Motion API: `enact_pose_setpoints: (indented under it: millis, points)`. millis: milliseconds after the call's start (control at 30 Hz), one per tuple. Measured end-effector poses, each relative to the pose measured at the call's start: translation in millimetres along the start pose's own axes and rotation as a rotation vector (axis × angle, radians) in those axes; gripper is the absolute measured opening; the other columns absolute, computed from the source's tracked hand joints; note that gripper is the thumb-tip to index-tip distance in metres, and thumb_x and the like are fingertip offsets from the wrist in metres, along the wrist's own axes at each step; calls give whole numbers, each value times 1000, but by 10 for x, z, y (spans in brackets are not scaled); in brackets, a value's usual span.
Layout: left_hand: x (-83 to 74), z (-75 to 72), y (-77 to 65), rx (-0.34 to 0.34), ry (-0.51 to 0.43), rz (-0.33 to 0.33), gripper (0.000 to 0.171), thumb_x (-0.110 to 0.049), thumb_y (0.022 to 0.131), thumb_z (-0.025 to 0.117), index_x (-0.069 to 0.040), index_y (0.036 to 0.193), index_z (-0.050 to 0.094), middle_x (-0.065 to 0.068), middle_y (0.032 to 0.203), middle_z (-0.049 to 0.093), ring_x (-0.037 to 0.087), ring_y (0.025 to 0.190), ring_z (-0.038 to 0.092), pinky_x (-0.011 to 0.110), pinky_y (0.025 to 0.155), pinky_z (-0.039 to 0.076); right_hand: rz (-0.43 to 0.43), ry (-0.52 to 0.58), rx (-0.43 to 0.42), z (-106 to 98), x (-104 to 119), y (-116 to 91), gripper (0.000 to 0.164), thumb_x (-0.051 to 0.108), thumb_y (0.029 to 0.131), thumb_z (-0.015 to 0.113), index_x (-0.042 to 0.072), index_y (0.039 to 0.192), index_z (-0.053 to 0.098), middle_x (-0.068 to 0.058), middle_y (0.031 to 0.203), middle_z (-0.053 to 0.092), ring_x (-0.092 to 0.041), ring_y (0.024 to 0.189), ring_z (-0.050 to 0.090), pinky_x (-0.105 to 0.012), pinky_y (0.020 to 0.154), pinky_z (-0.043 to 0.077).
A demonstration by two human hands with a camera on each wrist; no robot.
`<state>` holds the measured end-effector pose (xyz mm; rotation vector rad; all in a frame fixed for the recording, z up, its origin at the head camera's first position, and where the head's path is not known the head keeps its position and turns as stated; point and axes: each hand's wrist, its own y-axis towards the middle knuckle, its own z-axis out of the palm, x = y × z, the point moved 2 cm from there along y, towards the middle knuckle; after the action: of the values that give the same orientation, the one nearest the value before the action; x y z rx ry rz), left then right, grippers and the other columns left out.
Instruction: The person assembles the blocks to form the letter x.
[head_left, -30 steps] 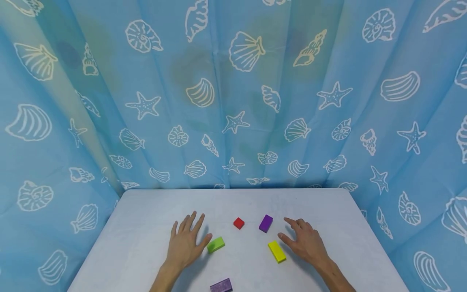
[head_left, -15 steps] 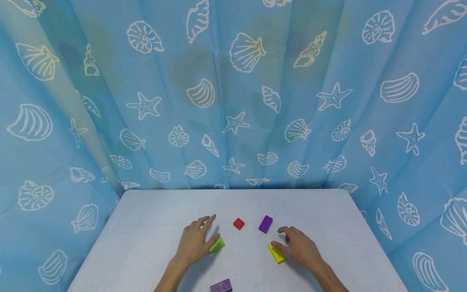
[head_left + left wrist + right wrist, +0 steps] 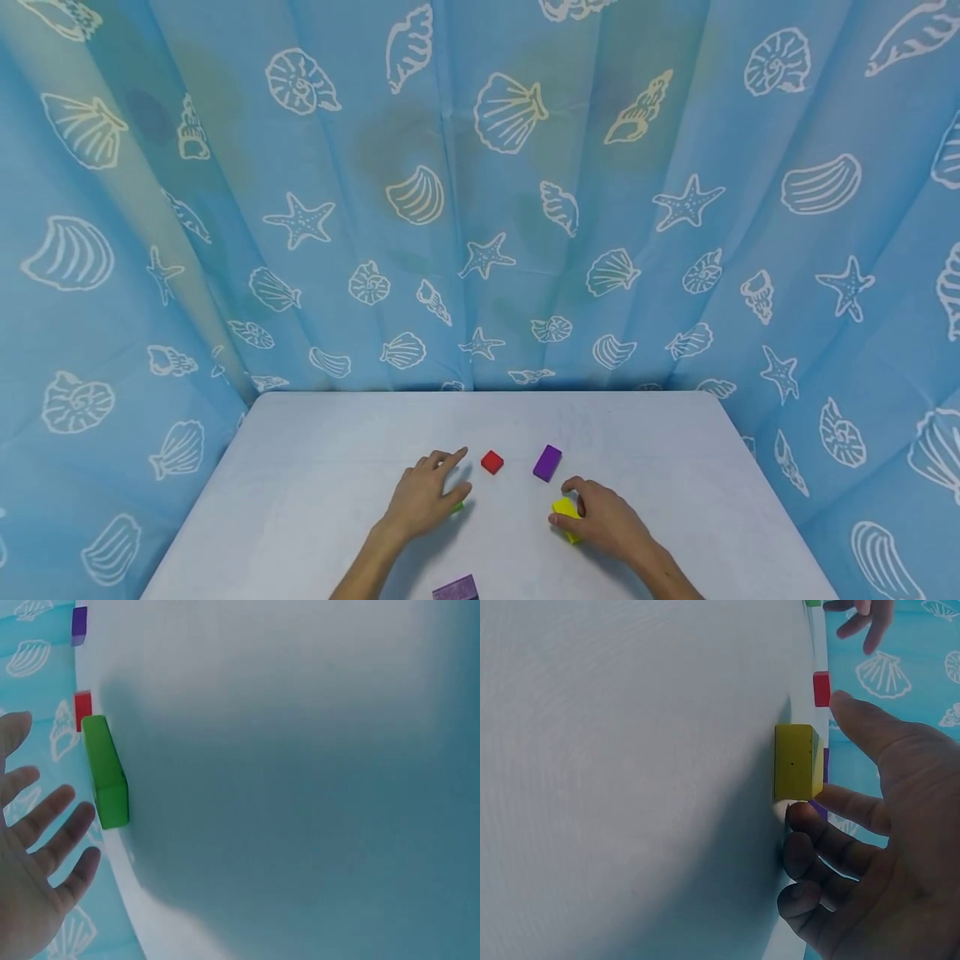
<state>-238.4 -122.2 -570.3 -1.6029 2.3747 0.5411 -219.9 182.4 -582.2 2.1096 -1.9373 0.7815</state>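
My left hand (image 3: 422,500) hovers over a green block (image 3: 458,506), covering most of it in the head view. The left wrist view shows its fingers spread, apart from the green block (image 3: 106,772). At the right, my right hand (image 3: 606,521) hangs around a yellow block (image 3: 564,507), with the thumb across its near side. In the right wrist view the yellow block (image 3: 793,761) stands between thumb and bent fingers. A gap shows between the thumb and the block; whether the index finger touches it is unclear.
Between the hands and farther back lie a small red block (image 3: 492,462) and a purple block (image 3: 547,462). A dull purple block (image 3: 455,588) lies at the front, cut by the frame edge. The white table (image 3: 337,429) ends at a blue shell-patterned curtain (image 3: 480,208).
My left hand has moved right, over the green block. My right hand has moved left and nearer, down to the yellow block, its fingers bending more. The blocks stay where they were.
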Motion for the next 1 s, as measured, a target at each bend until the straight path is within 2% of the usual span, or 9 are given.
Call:
enact_pose_setpoints:
  millis: [233, 433, 633, 1000]
  points:
    - [-70, 71, 35, 5, 15, 31, 55, -44, 96, 64, -21, 145, 54, 6, 126, 63, 28, 114, 62, 50, 85, 51, -21, -12, -12, 27, -12, 5, 57, 56, 79, 79, 17, 118, 65, 2, 79, 54, -15, 72, 49, -31, 62, 42]
    - [-94, 150, 61, 28, 25, 28, 55, -46, 97, 63, -23, 146, 53, 5, 128, 63, 27, 116, 61, 50, 88, 50, -35, -18, -6, 55, 2, 7, 55, 55, 80, 78, 16, 117, 65, 3, 80, 54, -15, 72, 49, -31, 63, 44]
    - [-114, 215, 97, 42, 27, 37, 55, -45, 96, 64, -24, 146, 54, 4, 126, 64, 25, 114, 59, 49, 87, 51, -13, -25, 3, 63, 12, 13, 54, 53, 80, 80, 16, 117, 66, 3, 80, 56, -15, 72, 51, -32, 65, 47]
    - [-127, 329, 165, 16, 90, 77, 53, -44, 95, 66, -25, 143, 57, 1, 121, 65, 23, 108, 58, 46, 84, 50, -14, -24, 15, 81, 8, 24, 52, 49, 79, 82, 15, 115, 66, 4, 90, 62, -16, 77, 54, -40, 78, 55]
